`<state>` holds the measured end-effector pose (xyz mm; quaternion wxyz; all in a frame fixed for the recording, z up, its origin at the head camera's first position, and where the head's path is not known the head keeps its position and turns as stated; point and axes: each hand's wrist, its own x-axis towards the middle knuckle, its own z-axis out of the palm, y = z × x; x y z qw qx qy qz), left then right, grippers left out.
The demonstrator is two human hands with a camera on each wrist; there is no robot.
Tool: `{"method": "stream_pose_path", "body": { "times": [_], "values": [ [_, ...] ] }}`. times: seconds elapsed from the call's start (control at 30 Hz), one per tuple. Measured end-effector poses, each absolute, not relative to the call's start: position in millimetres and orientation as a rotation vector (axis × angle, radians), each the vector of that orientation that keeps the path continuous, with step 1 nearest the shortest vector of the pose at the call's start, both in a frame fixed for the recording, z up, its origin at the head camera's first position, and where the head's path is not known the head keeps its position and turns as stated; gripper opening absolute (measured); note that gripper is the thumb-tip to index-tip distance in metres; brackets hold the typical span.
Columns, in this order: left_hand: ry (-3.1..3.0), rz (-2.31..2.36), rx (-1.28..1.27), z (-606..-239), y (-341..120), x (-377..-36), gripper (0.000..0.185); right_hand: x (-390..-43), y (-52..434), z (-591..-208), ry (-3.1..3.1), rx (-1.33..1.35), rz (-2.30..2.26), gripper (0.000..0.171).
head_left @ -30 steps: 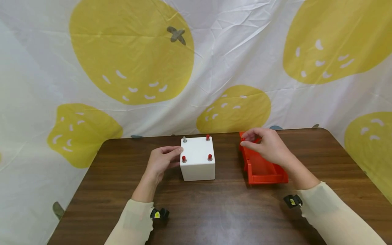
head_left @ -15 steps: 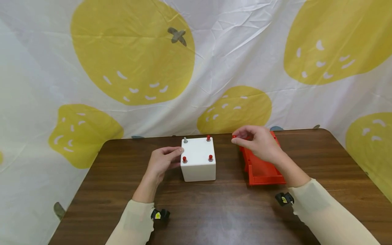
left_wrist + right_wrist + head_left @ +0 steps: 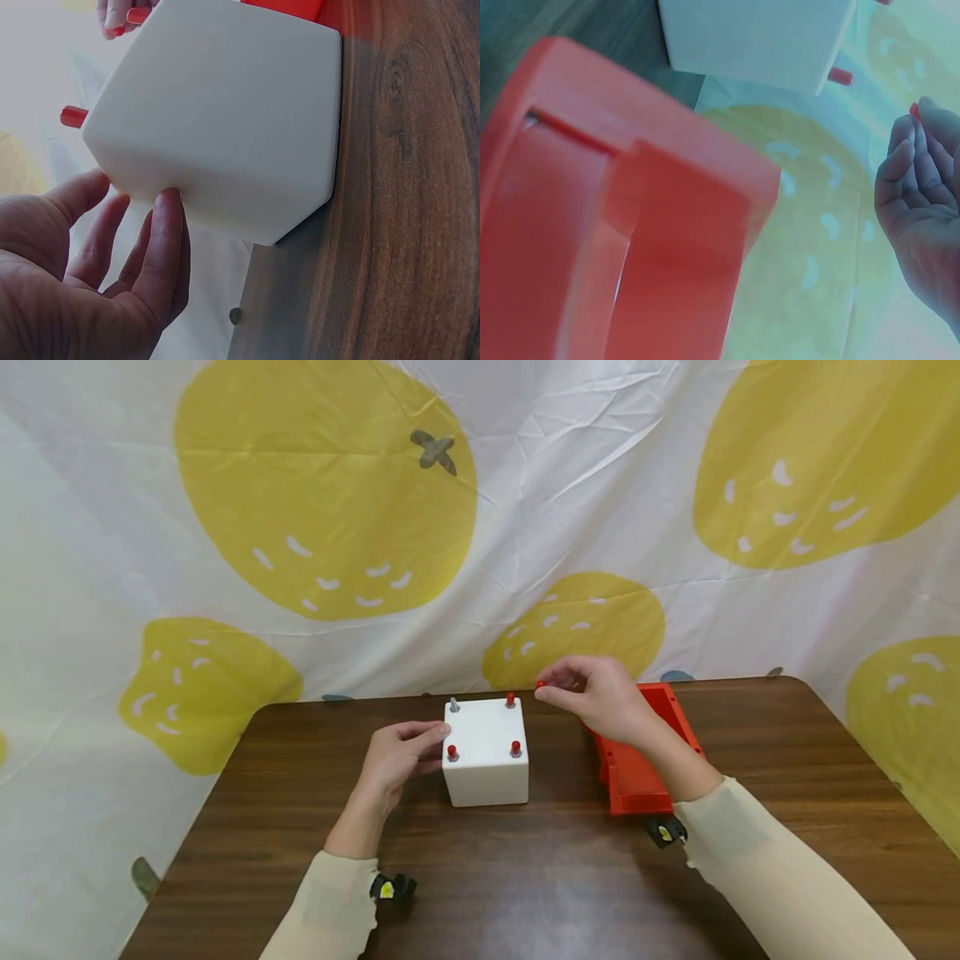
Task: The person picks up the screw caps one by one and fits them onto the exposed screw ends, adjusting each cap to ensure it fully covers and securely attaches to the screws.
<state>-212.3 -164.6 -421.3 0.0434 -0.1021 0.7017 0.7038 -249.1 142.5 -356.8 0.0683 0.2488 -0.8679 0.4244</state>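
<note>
Left hand [image 3: 397, 758]: fingers nearly straight, pressed flat to the left side of the white plastic cube [image 3: 486, 758], steadying it mid-table.
Right hand [image 3: 600, 697]: fingertips pinch a small red cap [image 3: 540, 684], held beside the cube's far right corner.
Cube top: three red-capped studs; bare grey stud [image 3: 453, 703] far left.
Red plastic bin [image 3: 645, 760]: right of cube, under the right forearm, within reach.

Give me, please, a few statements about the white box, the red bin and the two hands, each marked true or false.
1. The left hand touches the white box. True.
2. All four pegs on the box are red. False: three are red, the far left peg is grey.
3. The right hand pinches a small red piece. True.
4. The red bin sits left of the box. False: it sits to its right.
</note>
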Motion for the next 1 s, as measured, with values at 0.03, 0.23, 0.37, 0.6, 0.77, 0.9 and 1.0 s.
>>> {"method": "stream_pose_path", "body": {
  "times": [0.03,0.23,0.37,0.6,0.77,0.9,1.0],
  "values": [
    [2.144,2.153,-0.312,-421.4,-164.6,-212.3,0.032,-249.9,140.0,-356.3,-2.616,0.754,1.279,0.014],
    [2.139,2.156,-0.311,-421.8,-164.8,-212.2,0.032,-255.9,124.6,-354.4,-2.615,0.787,1.283,0.014],
    [2.139,2.157,-0.316,-421.9,-165.0,-212.3,0.031,-259.1,115.1,-353.5,-2.602,0.810,1.302,0.013],
    [2.147,2.152,-0.314,-423.4,-165.8,-213.5,0.033,-265.7,99.5,-354.7,-2.596,0.861,1.316,0.013],
    [2.156,2.148,-0.308,-423.8,-166.4,-213.2,0.033,-269.6,86.4,-353.4,-2.614,0.909,1.347,0.015],
    [2.147,2.153,-0.304,-423.4,-166.3,-212.9,0.033,-272.2,78.1,-352.5,-2.644,0.923,1.356,0.015],
    [2.146,2.148,-0.300,-423.4,-166.2,-213.6,0.033,-274.6,73.5,-352.6,-2.662,0.925,1.322,0.014]
  ]
}}
